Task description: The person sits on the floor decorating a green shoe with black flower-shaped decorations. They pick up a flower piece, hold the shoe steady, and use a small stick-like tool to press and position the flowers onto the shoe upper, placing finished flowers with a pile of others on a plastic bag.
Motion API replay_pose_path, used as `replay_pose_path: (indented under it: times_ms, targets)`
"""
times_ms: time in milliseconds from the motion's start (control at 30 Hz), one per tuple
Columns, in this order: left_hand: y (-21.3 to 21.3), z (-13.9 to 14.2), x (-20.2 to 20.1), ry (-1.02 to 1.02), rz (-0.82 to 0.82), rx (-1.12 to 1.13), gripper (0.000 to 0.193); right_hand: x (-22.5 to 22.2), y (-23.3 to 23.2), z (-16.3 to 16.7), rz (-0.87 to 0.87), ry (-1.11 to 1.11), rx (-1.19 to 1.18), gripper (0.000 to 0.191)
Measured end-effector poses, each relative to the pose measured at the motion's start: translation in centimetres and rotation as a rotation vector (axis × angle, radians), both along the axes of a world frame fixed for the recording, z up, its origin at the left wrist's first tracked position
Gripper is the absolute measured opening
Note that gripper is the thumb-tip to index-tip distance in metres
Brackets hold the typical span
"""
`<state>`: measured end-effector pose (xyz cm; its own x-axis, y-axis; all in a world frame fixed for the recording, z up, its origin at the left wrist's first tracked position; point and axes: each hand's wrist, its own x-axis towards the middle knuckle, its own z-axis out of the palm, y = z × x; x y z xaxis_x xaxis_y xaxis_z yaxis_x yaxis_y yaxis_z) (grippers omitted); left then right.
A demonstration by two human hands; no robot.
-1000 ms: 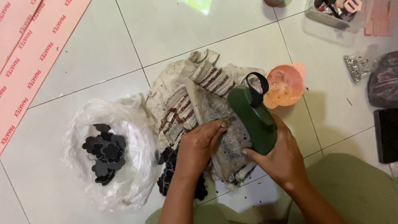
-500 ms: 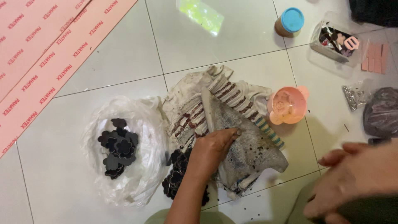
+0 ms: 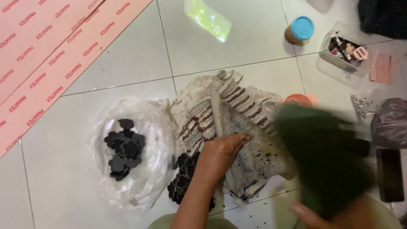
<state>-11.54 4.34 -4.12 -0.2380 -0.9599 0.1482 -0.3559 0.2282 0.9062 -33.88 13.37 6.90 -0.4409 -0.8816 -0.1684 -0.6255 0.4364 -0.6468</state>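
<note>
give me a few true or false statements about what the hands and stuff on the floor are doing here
1. The left hand presses on the stained cloth. True.
2. The black flower shapes lie on a metal tray. False: they lie on a clear plastic bag.
3. The jar has a blue lid. True.
4. The right hand rests flat on the floor tiles. False: it holds a blurred dark green thing over the cloth's right side.
5. Pink sheets lie at upper left. True.
</note>
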Motion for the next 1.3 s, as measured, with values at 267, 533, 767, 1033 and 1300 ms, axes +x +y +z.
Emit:
replay_pose_path:
  times_ms: [267, 533, 767, 1033, 1300]
  targets:
    - [-0.3, -0.4, -0.1, -0.105, -0.046, 0.012, 0.013, -0.1, 0.8, -3.6, 0.293, 0.188, -0.552, 0.091]
    - [0.0, 0.3, 0.2, -0.036, -0.021, -0.027, 0.015, -1.5, 0.8, 0.3, 0.287, 0.040, -0.109, 0.095]
    - [-0.3, 0.5, 0.0, -0.035, -0.010, -0.013, 0.014, 1.1, -0.5, -1.2, 0.273, -0.133, -0.593, 0.094]
    - [-0.3, 0.9, 0.4, 0.009, -0.001, -0.021, 0.014, 2.6, -1.5, -1.9, 0.217, -0.388, -0.175, 0.092]
    - [-0.9, 1.1, 0.9, 0.030, -0.076, 0.060, 0.018, 4.2, -3.7, -6.6, 0.295, 0.450, -0.001, 0.094]
